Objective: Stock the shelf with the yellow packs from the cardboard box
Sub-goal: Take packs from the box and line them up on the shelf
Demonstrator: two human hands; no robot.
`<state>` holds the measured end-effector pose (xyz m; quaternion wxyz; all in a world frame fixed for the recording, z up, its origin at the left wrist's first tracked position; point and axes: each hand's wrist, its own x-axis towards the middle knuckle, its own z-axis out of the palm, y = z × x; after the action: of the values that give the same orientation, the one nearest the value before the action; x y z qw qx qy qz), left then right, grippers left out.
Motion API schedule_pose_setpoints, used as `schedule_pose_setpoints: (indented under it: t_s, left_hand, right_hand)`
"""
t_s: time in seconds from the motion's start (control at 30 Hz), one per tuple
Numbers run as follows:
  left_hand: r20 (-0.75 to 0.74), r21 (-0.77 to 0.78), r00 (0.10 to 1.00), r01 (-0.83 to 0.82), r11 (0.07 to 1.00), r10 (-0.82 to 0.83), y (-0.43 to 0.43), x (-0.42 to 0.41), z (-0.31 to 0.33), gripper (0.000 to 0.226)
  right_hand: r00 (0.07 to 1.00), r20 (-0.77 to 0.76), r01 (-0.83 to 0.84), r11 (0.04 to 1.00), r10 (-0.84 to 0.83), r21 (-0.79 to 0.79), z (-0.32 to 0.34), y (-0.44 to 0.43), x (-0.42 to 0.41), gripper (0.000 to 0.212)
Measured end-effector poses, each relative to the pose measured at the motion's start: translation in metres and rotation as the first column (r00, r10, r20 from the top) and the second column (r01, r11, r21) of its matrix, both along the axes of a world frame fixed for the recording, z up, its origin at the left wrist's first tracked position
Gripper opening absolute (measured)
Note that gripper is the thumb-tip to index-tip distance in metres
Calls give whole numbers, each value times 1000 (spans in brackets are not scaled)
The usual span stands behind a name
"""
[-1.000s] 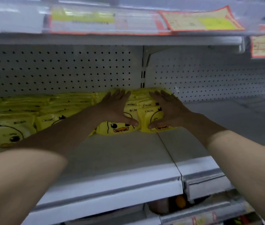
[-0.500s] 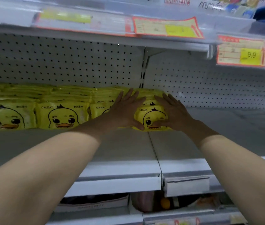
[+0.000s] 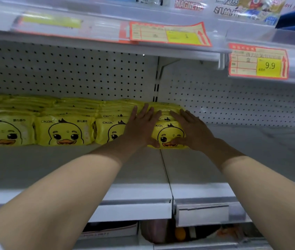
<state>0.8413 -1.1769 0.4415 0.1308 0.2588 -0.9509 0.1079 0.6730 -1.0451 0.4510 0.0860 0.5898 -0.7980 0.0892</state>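
While four stacks of yellow packs (image 3: 65, 132) already line the back of the shelf (image 3: 71, 165), from the left of the view to the seam between its two boards, the job looks roughly half done. The whole right board is bare, and so is the strip in front of the stacks. How many packs are left I cannot judge, since the cardboard box is not in view. Both hands lie on the rightmost stack (image 3: 170, 136), which sits at the seam. The left hand (image 3: 141, 127) and the right hand (image 3: 191, 130) are flat, fingers straight and spread over its top and sides, thumbs against its front face, pressing rather than clutching. I judge this to be squaring the stack against its neighbour. The packs are soft, pillow-like plastic pouches, glossy and slightly crinkled, printed with a cartoon duck face; they should give under pressure and slide easily. The shelf is smooth painted metal, backed by a pale perforated panel (image 3: 71, 73).
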Motion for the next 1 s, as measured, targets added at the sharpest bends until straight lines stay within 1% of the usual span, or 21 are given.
schedule_pose_setpoints:
  t_s: [0.1,0.2,0.37,0.43,0.53,0.67,0.77,0.83,1.0]
  left_hand:
    - [11,45,999,-35,998,35,7,4,2,129]
    - [8,88,998,-59,994,59,15,24,5,130]
    - [37,80,985,-171,982,169,18,92,18,124]
    - [60,70,975,-218,973,214,16,121,25,123]
    - [92,87,961,-269,959,261,8,167,36,122]
    - [117,131,935,-350,928,336,-16,231,47,121]
    - [127,139,917,-394,909,378,-39,280,50,120]
    - [144,134,907,-413,901,395,-54,315,48,119]
    - [173,135,891,-443,886,419,-91,411,39,114]
  right_hand:
    - [999,-20,35,999,-34,37,4,2,5,110]
    - [999,9,35,999,-36,35,8,5,19,110]
    - [1000,8,-30,999,30,-14,21,9,50,99]
    - [999,8,-41,999,41,-7,29,8,70,95]
    - [998,-10,-56,998,56,43,40,-1,110,91]
    - [993,38,-112,991,110,66,47,-25,173,89]
    - [989,42,-141,988,138,67,49,-50,215,91]
    - [991,47,-130,989,127,70,47,-66,245,91]
    - [992,56,-124,981,117,150,39,-109,332,86]
